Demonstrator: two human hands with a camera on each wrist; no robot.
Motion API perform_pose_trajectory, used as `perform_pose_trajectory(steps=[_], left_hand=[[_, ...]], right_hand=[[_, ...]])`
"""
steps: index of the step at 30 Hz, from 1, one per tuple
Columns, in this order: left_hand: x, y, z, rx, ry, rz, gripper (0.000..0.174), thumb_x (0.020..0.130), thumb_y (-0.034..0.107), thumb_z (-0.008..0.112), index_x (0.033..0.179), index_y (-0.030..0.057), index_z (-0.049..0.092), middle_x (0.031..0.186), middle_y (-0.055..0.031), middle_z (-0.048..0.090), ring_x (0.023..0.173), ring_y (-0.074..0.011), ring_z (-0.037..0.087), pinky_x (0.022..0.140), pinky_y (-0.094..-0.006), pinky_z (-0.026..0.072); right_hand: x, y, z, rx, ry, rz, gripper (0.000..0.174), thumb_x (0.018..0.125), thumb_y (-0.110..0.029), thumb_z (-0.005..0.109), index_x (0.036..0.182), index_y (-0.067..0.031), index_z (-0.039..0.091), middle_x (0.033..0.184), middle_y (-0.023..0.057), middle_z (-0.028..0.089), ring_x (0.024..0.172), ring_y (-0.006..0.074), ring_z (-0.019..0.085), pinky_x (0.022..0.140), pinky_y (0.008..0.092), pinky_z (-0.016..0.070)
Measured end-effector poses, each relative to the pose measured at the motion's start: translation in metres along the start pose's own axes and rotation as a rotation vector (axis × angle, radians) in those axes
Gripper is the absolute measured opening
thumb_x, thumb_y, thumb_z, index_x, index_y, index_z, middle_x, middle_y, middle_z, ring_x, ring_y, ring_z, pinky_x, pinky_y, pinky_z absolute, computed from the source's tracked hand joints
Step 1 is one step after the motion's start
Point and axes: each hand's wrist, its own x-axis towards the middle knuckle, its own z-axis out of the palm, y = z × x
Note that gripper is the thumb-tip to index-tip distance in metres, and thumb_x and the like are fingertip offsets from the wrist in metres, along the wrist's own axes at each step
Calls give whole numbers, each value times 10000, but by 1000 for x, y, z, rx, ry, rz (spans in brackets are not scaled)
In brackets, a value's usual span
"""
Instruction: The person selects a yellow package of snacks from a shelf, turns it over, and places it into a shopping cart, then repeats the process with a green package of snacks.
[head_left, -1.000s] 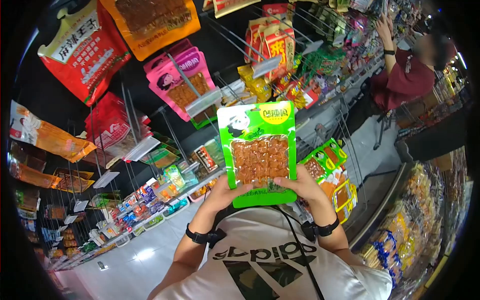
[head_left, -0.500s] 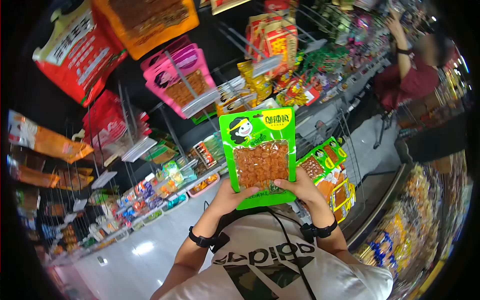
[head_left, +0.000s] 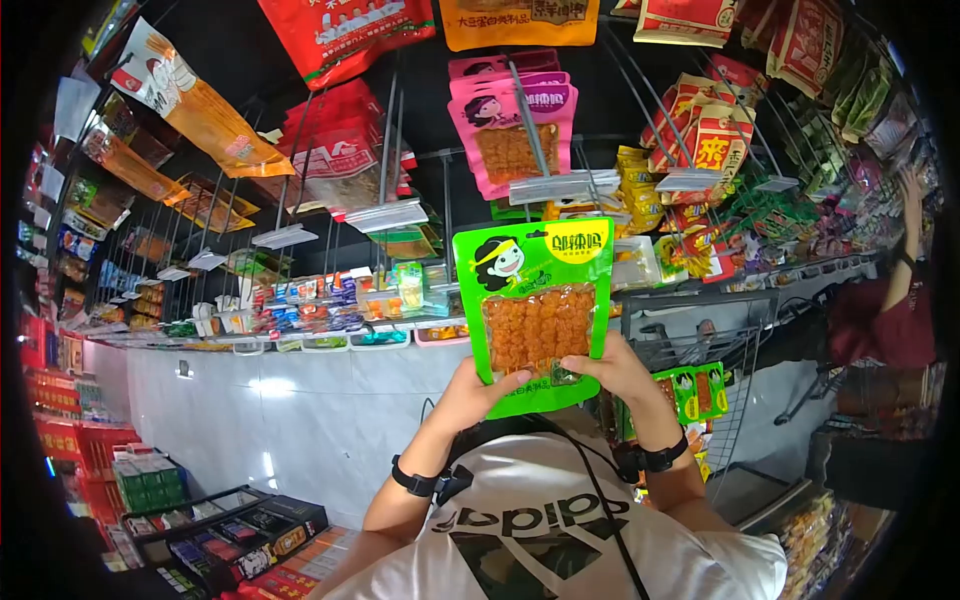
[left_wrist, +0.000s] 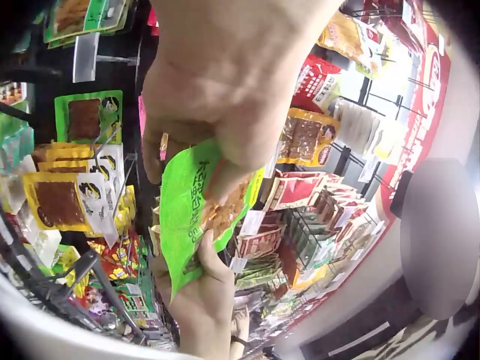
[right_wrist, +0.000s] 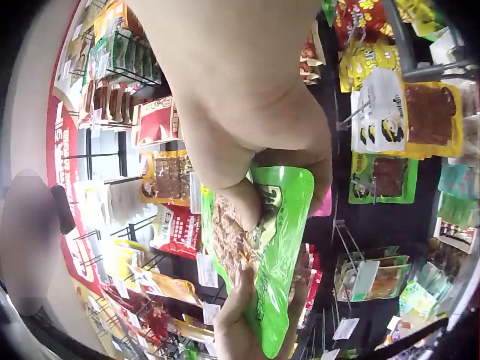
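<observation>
A bright green snack packet faces up in front of the chest in the head view, its clear window showing reddish-brown pieces. My left hand grips its lower left corner, thumb on the front. At the lower right edge my right hand holds it the same way, thumb pressed near the window's bottom. In the left wrist view the packet looks slightly bowed between the two hands. The right wrist view shows the packet edge-on, with the fingers behind it mostly hidden.
Hooks of hanging snacks rise ahead, among them pink packets and red bags. A wire cart with green packets stands at the right. Another person's maroon sleeve shows at far right. A stacked display sits lower left.
The head view has turned left, so the shelves have shifted rightward and lie more level. Both hands keep their hold on the green packet, which stays in front of the chest.
</observation>
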Motion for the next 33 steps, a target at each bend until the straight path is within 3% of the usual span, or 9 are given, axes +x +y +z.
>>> perform_pose_trajectory(steps=[4, 5, 9, 14, 18, 23, 27, 33], left_hand=[[-3, 2, 8, -51, 9, -69, 217, 952, 119, 678, 1117, -22, 679, 1045, -59, 726, 955, -131, 652, 869, -299, 516], [-2, 5, 8, -65, -1, -91, 213, 955, 124, 675, 1110, -20, 680, 1038, -58, 725, 952, -133, 651, 866, -296, 515], [8, 16, 19, 45, -53, -58, 187, 957, 125, 670, 1073, -21, 673, 984, -59, 720, 927, -141, 657, 829, -297, 522], [22, 7, 32, 144, -221, -49, 238, 962, 107, 644, 1162, -22, 638, 1067, -62, 707, 975, -147, 643, 873, -303, 503], [41, 0, 48, 185, -457, -181, 374, 975, 54, 604, 1336, -16, 534, 1166, -69, 679, 1028, -136, 626, 910, -273, 463], [56, -6, 87, 99, -729, -197, 393, 997, 10, 522, 1385, -22, 475, 1070, -210, 691, 1000, -260, 669, 925, -360, 504], [64, -9, 110, 153, -851, -196, 368, 999, 31, 530, 1364, -15, 506, 1068, -185, 702, 990, -239, 677, 911, -338, 499], [65, 3, 131, 261, -977, -176, 368, 1002, 48, 531, 1365, -10, 513, 1097, -163, 703, 1026, -223, 670, 913, -328, 488]], right_hand=[[-5, 13, -7, -30, -8, 15, 313, 900, -142, 729, 1143, 46, 667, 1047, 67, 714, 936, 119, 619, 836, 294, 508], [-9, 18, -9, -14, -12, 28, 320, 898, -109, 723, 1178, 34, 670, 1116, 65, 706, 997, 143, 639, 875, 320, 515], [-27, 30, -6, 57, 132, -13, 311, 899, -117, 722, 1170, 30, 679, 1088, 55, 712, 973, 130, 640, 853, 305, 514], [-66, 29, -17, 115, 295, 0, 300, 894, -138, 732, 1144, 24, 694, 1047, 36, 717, 944, 112, 631, 833, 295, 507], [-110, 30, -26, 247, 688, -22, 287, 886, -106, 728, 1142, 20, 696, 1026, 50, 721, 921, 131, 641, 816, 299, 508], [-189, 51, -46, 296, 1156, -65, 269, 893, -40, 692, 1152, 31, 681, 1022, 77, 722, 904, 155, 657, 798, 303, 521], [-263, 101, -67, 236, 1505, -42, 225, 908, -64, 680, 1110, 35, 687, 1010, 80, 721, 864, 153, 659, 765, 312, 522], [-350, 230, -95, 384, 1758, 161, 143, 897, -40, 664, 1002, 50, 702, 885, 116, 711, 720, 196, 674, 621, 337, 547]])
